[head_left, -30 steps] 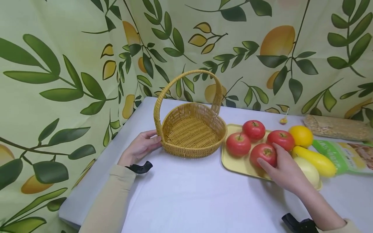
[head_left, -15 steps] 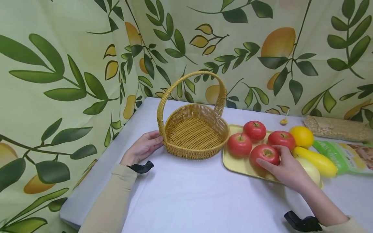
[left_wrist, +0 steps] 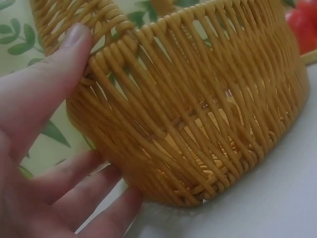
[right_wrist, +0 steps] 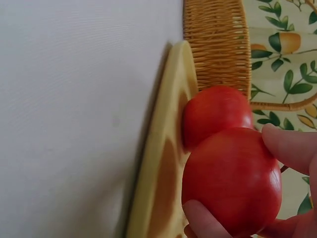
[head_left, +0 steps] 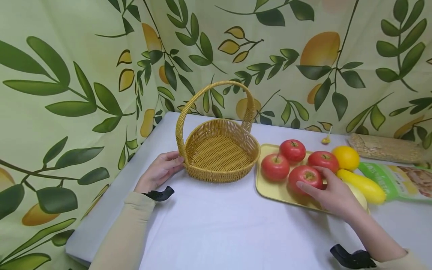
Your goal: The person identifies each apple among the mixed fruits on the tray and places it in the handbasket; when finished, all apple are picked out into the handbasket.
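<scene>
My right hand (head_left: 337, 195) holds a red apple (head_left: 304, 179) at the front of the yellow tray (head_left: 270, 190), thumb on the near side and fingers on the far side. Another apple (right_wrist: 218, 115) shows just past the held one in the right wrist view. Several more red apples (head_left: 292, 150) lie behind it on the tray. At the left, my left hand (head_left: 160, 170) touches the golden wicker basket (head_left: 221, 175) by its handle base. In the left wrist view, the thumb lies at the rim and relaxed fingers (left_wrist: 89, 193) rest along the woven side. The basket holds nothing.
An orange (head_left: 345, 158) and a long yellow fruit or vegetable (head_left: 362, 186) lie right of the apples. A pale round one (head_left: 359, 195) is partly behind the right hand. Farther right are a green package (head_left: 388, 180) and a brown packet (head_left: 384, 147). A patterned cloth (head_left: 202, 37) hangs behind.
The right hand's fingers have shifted from the apple's top to around its far side, taking a grip on it. The left hand stays at the basket. The view sways slightly.
</scene>
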Demonstrator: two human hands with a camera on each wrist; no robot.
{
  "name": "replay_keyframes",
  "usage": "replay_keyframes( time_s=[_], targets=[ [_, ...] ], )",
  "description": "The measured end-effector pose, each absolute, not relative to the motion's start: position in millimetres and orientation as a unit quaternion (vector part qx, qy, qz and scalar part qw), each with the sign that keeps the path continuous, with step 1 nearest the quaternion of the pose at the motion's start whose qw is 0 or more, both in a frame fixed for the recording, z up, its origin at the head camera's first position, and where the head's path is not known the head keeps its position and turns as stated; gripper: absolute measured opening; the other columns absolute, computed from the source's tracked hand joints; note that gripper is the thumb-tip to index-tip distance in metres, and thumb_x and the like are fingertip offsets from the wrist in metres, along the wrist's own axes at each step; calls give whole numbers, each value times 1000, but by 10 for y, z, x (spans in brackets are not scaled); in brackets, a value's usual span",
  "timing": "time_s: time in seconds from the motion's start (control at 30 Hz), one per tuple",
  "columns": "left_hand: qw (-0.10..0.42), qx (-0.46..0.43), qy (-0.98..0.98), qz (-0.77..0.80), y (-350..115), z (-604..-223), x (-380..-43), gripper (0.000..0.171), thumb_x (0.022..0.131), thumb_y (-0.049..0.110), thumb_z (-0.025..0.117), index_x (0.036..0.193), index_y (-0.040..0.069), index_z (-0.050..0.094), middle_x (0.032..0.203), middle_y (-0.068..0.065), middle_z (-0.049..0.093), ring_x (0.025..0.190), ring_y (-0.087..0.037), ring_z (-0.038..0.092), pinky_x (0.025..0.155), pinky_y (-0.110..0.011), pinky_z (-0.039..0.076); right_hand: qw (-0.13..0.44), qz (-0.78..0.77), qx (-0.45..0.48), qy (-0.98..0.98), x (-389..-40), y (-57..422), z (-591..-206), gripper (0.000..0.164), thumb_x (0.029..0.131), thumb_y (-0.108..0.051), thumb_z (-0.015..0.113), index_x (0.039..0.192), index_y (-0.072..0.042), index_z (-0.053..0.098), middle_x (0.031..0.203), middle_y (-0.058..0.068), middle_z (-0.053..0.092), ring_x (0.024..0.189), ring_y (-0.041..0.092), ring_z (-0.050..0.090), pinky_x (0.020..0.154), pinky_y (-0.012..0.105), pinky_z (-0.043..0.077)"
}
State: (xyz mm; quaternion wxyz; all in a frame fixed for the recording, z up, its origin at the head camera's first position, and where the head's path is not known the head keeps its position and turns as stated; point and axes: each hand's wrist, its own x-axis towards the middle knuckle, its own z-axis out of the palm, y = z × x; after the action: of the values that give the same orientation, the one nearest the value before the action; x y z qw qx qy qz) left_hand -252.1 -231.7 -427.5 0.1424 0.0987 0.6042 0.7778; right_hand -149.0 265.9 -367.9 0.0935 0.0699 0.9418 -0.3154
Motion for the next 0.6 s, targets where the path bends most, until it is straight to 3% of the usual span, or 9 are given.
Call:
replay_keyframes(
  time_s=[0.23, 0.47, 0.6],
  targets=[
    [138, 94, 591, 789, -2321, -4262, -2491, 47, 101, 3, 64, 142, -15, 48, 136, -13, 62, 116, -19, 64, 104, -33, 50, 96, -341, 41, 934, -1557, 2694, -3508, 115, 88, -68, 66, 160, 5, 14, 143, 38, 39, 121, 55, 42, 84, 56, 58],
    [148, 100, 570, 802, -2289, -4292, -2467, 49, 101, 9, 65, 143, -11, 50, 140, -13, 58, 122, -19, 60, 108, -33, 47, 99, -434, 16, 895, -1631, 2683, -3408, 96, 93, -56, 70, 158, -2, 24, 145, 30, 42, 122, 45, 50, 79, 40, 62],
    [151, 105, 560, 808, -2280, -4296, -2460, 47, 103, 9, 62, 144, -10, 49, 143, -15, 55, 126, -20, 58, 110, -32, 45, 103, -451, 8, 886, -1664, 2665, -3379, 92, 96, -52, 68, 158, 0, 24, 145, 30, 42, 121, 42, 52, 80, 38, 62]
  ],
)
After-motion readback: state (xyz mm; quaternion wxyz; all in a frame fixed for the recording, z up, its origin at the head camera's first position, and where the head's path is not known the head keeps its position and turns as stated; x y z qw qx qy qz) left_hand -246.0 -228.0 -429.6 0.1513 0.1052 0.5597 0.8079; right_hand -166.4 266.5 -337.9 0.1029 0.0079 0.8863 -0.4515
